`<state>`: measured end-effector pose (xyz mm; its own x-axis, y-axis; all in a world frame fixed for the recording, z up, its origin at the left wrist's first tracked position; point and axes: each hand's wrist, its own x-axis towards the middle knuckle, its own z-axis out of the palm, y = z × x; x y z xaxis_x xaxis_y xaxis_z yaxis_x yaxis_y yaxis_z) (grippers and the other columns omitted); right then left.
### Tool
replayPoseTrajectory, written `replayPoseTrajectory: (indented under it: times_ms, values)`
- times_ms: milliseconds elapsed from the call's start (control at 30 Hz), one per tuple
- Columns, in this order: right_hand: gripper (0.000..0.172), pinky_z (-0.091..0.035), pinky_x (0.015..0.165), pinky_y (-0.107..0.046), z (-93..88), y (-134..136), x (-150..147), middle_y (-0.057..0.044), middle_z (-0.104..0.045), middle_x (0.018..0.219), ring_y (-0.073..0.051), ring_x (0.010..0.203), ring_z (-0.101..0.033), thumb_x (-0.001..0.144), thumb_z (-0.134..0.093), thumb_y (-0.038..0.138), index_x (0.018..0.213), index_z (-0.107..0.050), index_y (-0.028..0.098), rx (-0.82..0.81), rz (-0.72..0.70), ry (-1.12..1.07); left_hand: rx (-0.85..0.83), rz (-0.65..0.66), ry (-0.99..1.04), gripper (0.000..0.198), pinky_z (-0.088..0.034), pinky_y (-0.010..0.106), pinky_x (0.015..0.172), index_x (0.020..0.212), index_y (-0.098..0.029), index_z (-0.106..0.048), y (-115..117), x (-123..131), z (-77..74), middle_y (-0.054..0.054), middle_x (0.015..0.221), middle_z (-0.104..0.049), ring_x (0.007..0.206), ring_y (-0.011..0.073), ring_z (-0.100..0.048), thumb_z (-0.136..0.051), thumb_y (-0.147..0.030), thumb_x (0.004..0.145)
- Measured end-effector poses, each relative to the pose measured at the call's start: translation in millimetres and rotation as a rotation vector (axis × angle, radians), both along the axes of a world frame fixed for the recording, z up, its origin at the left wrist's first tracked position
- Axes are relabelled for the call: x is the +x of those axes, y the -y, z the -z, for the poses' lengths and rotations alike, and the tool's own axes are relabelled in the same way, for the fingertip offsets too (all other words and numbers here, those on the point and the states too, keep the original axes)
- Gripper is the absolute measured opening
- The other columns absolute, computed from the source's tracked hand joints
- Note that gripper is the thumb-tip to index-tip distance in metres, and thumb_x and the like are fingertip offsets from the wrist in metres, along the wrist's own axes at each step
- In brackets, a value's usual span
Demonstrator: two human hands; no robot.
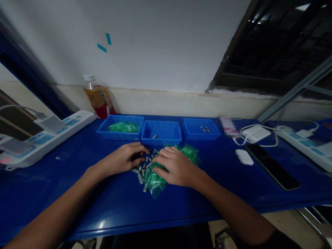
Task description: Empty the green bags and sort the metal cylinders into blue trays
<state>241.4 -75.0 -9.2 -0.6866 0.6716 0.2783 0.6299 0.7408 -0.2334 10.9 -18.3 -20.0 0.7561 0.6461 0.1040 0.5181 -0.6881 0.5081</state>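
A loose pile of small metal screws and spacers [141, 170] lies on the blue table. At its left edge is my left hand [131, 158], its fingers bent and a gap between thumb and forefinger, nothing gripped. My right hand [176, 165] reaches over the pile from the right with fingers curved and apart. Under its thumb and palm sits a clear bag of green pieces [155, 181]. A second green bag [191, 154] shows beyond that hand. What lies beneath the right fingers is partly hidden.
Along the back stand three blue bins: one with green bags [120, 118], one with a single metal piece [161, 139], one with several screws [193, 135]. A bottle [96, 98], power strips [49, 140], a phone [272, 166] and an earbud case [244, 157] surround them.
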Motion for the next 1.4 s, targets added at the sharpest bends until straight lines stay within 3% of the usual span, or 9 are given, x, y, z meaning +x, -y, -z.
replayPoseTrajectory:
  times_ms: [133, 200, 300, 400, 533, 733, 1000, 1233, 1400]
  values:
    - [0.022, -0.035, 0.076, -0.033, -3.5, -3, 3, -0.004, -0.059, 0.087, -0.019, 0.087, -0.050, 0.091, -0.049, 0.035, 0.099, -0.062, 0.020, 0.075, 0.014, -0.064, 0.004, 0.043, -0.006, 0.019, -0.047, 0.027, 0.076, 0.099, -0.021, -0.063, 2, 2, -0.2, 0.004, 0.093, -0.061, 0.085, 0.0154, -0.059, -0.048, -0.026, 0.089]
    - [0.023, -0.038, 0.079, -0.036, -5.6, -10, 12, -0.007, -0.059, 0.093, -0.021, 0.091, -0.050, 0.090, -0.051, 0.035, 0.103, -0.062, 0.020, 0.179, 0.148, -0.151, 0.022, 0.022, -0.002, 0.017, -0.046, 0.028, 0.075, 0.094, -0.020, -0.063, 3, 1, -0.9, 0.004, 0.090, -0.061, 0.082, 0.0155, -0.058, -0.049, -0.028, 0.088]
    - [0.046, -0.037, 0.088, -0.049, -3.6, -27, 33, -0.014, -0.053, 0.116, -0.032, 0.108, -0.046, 0.081, -0.060, 0.046, 0.119, -0.056, 0.020, 0.315, 0.457, -0.209, 0.055, -0.020, 0.003, 0.016, -0.046, 0.029, 0.075, 0.089, -0.018, -0.060, 2, 0, -0.7, 0.003, 0.087, -0.061, 0.080, 0.0157, -0.057, -0.049, -0.030, 0.088]
    - [0.065, -0.038, 0.089, -0.056, 5.8, -47, 53, -0.017, -0.046, 0.124, -0.038, 0.113, -0.045, 0.073, -0.064, 0.057, 0.125, -0.053, 0.020, 0.257, 0.564, -0.134, 0.089, -0.095, 0.050, 0.018, -0.046, 0.029, 0.073, 0.091, -0.018, -0.059, -3, 2, 0.9, 0.004, 0.087, -0.061, 0.079, 0.0158, -0.057, -0.048, -0.032, 0.088]
    - [0.050, -0.044, 0.090, -0.046, 18.1, -75, 62, -0.015, -0.050, 0.120, -0.030, 0.109, -0.053, 0.079, -0.062, 0.048, 0.118, -0.058, 0.017, 0.164, 0.503, -0.168, 0.096, -0.178, 0.139, 0.022, -0.045, 0.028, 0.069, 0.092, -0.017, -0.059, -14, 12, 1.8, 0.004, 0.087, -0.062, 0.076, 0.0154, -0.058, -0.050, -0.037, 0.088]
    - [0.028, -0.044, 0.092, -0.040, 22.1, -93, 54, -0.012, -0.056, 0.113, -0.025, 0.107, -0.055, 0.086, -0.056, 0.038, 0.099, -0.066, 0.016, 0.193, 0.439, -0.203, 0.075, -0.220, 0.241, 0.019, -0.043, 0.024, 0.061, 0.089, -0.017, -0.056, -15, 25, 0.0, 0.002, 0.081, -0.063, 0.069, 0.0135, -0.058, -0.049, -0.035, 0.089]
    - [0.034, -0.044, 0.095, -0.043, 24.6, -77, 47, -0.015, -0.052, 0.123, -0.027, 0.112, -0.053, 0.088, -0.052, 0.036, 0.112, -0.061, 0.015, 0.218, 0.445, -0.097, 0.154, -0.291, 0.235, 0.022, -0.047, 0.028, 0.071, 0.102, -0.018, -0.057, -10, 17, 13.1, 0.004, 0.089, -0.065, 0.077, 0.0160, -0.060, -0.045, -0.031, 0.091]
    - [0.033, -0.046, 0.092, -0.046, 22.1, -70, 45, -0.016, -0.051, 0.127, -0.029, 0.110, -0.055, 0.087, -0.053, 0.036, 0.112, -0.063, 0.016, 0.234, 0.452, -0.090, 0.523, -0.467, 0.229, 0.020, -0.042, 0.037, 0.092, 0.102, -0.019, -0.055, -14, 17, -6.8, 0.009, 0.105, -0.062, 0.101, 0.0219, -0.056, -0.041, -0.030, 0.093]
    - [0.032, -0.045, 0.095, -0.046, 21.2, -76, 45, -0.015, -0.050, 0.132, -0.029, 0.116, -0.053, 0.086, -0.055, 0.037, 0.109, -0.063, 0.016, 0.222, 0.432, -0.057, 0.424, -0.553, 0.106, 0.022, -0.045, 0.038, 0.087, 0.099, -0.018, -0.054, -29, 30, -10.4, 0.011, 0.108, -0.062, 0.103, 0.0258, -0.058, -0.037, -0.031, 0.093]
